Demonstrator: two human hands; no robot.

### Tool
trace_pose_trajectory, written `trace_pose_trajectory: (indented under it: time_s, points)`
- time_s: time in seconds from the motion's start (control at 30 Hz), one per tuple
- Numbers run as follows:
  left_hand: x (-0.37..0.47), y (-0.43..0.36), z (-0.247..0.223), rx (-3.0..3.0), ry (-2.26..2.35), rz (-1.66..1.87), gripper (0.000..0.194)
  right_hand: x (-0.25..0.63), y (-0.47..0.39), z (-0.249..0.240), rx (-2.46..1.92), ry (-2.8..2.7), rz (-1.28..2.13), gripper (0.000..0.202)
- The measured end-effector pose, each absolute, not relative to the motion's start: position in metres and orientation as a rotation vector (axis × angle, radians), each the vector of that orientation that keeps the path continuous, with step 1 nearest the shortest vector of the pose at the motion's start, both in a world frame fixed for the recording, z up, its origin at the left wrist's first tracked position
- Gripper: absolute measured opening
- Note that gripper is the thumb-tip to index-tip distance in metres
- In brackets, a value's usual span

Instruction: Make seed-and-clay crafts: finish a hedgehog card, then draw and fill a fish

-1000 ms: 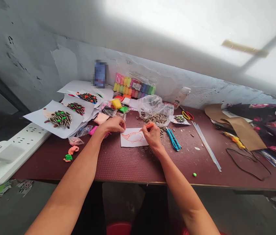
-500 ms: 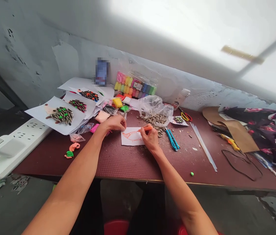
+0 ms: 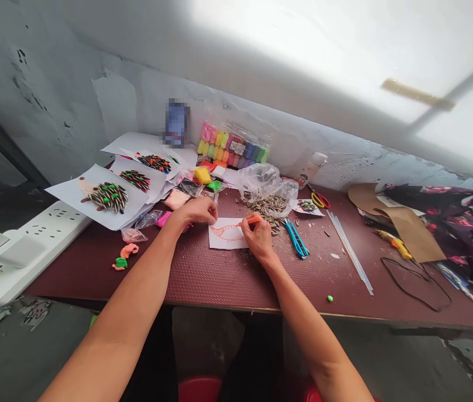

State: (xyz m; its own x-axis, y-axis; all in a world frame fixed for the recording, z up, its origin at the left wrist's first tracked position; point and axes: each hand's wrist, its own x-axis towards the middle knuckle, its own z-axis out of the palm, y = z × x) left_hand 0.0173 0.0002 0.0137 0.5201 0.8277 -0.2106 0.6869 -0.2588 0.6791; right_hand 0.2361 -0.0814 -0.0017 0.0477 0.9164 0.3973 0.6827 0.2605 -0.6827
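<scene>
A small white card [image 3: 223, 244] lies on the brown tabletop in front of me, with an orange line drawing of a curved, scalloped outline on it. In my right hand [image 3: 258, 237] is an orange marker [image 3: 253, 220], its tip on the drawing. That hand covers the card's right end. My left hand [image 3: 200, 211] has its fingers curled together, pinching down at the card's upper left corner. Just beyond my right hand lies a heap of striped sunflower seeds [image 3: 266, 204], partly under a clear plastic bag [image 3: 261, 177].
A blue utility knife [image 3: 296, 239], scissors [image 3: 319, 200] and clear glue sticks [image 3: 351, 254] lie to the right, with a yellow glue gun [image 3: 395, 244] farther over. At left are seed-covered hedgehog pictures [image 3: 108, 197], modelling clay [image 3: 124, 257] and a power strip [image 3: 30, 254]. Clay packs [image 3: 233, 146] stand behind.
The view has shifted very slightly. The orange marker stays on the card in my right hand, and both hands keep nearly the same place.
</scene>
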Motion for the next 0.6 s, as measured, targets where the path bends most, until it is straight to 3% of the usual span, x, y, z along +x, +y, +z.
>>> trace_pose_trajectory:
  time_s: [0.6]
  points:
    - [0.0172,0.0005,0.0141,2.011,1.218,0.242,0.029,0.2343,-0.0826,0.0009,-1.493,-1.67,0.355,0.022]
